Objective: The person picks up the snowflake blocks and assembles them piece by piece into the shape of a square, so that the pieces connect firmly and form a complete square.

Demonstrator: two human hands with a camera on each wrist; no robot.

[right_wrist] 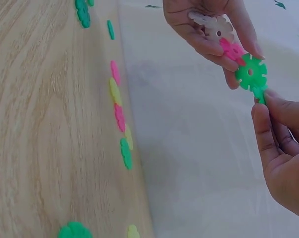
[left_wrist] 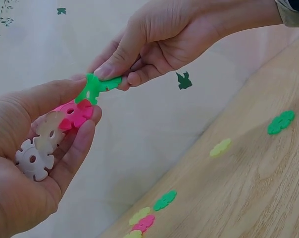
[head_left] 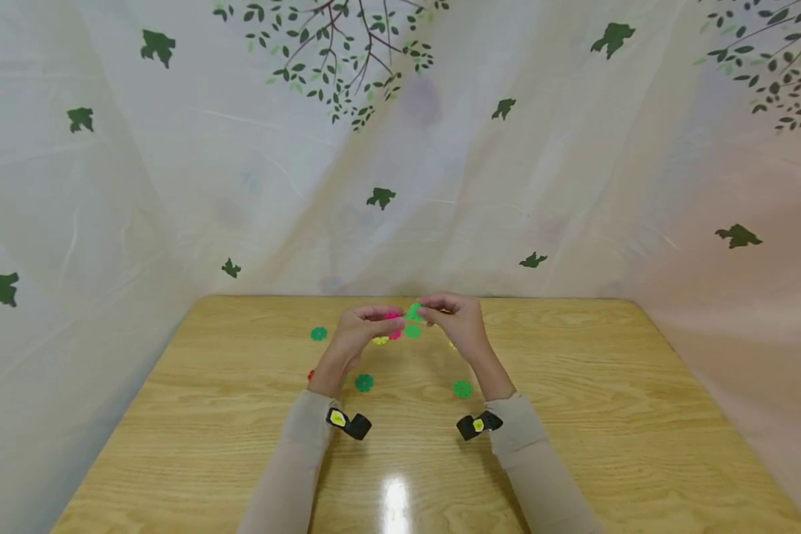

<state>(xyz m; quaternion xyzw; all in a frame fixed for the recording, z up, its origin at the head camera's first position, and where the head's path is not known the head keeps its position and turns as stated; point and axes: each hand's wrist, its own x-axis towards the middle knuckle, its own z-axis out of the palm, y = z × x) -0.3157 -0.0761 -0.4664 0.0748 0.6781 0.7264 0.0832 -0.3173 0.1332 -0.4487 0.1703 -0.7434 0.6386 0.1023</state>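
Observation:
Above the far part of the table, both hands hold a chain of notched plastic flower discs. My left hand [head_left: 360, 334] cradles its near end: a white disc [left_wrist: 34, 161] lies by the palm, joined to a cream disc [left_wrist: 46, 130], then a pink disc [left_wrist: 79, 117]. The left thumb and fingers grip around the pink one and the edge of a green disc [right_wrist: 251, 74]. Between thumb and fingertips, my right hand [head_left: 459, 320] pinches a second green disc [right_wrist: 260, 93], which meets the first at an angle. The fingers partly cover this second disc.
Loose discs lie on the wooden table [head_left: 574, 415]: green ones [head_left: 363, 383] on the left, a green one [head_left: 463, 389] near the right wrist, a red one [head_left: 311, 375] partly behind the left wrist. Pink [right_wrist: 120, 117] and yellow discs [right_wrist: 114, 91] line the far edge before a pale curtain [head_left: 440, 237].

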